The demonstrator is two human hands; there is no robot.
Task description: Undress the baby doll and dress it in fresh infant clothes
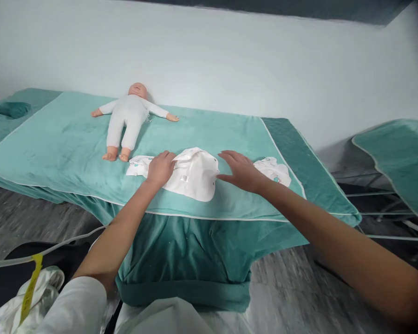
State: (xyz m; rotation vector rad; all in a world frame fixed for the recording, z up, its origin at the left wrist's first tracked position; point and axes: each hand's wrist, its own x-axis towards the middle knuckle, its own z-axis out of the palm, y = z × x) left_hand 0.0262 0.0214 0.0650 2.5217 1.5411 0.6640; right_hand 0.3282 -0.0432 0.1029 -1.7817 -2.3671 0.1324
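A white cloth piece [195, 178] with a rounded edge and small dark dots that look like snaps lies on the teal-covered bed. My left hand [162, 168] is closed on its upper left edge, fingers bent over the fabric. Just off its right edge, my right hand [242, 170] is open, thumb and fingers apart. Part of a printed white cloth [139, 165] shows left of my left hand. Behind my right wrist lies another printed white cloth [273, 170], partly hidden by the arm. A baby doll [127, 116] in white rests on its back further left.
The bed [209, 134] stands against a white wall, its teal cover hanging down in front. At lower left, a crumpled white cloth [38, 292] and a tube with a yellow tag [31, 287] lie over a black surface. Another teal-covered bed [400, 153] is at right.
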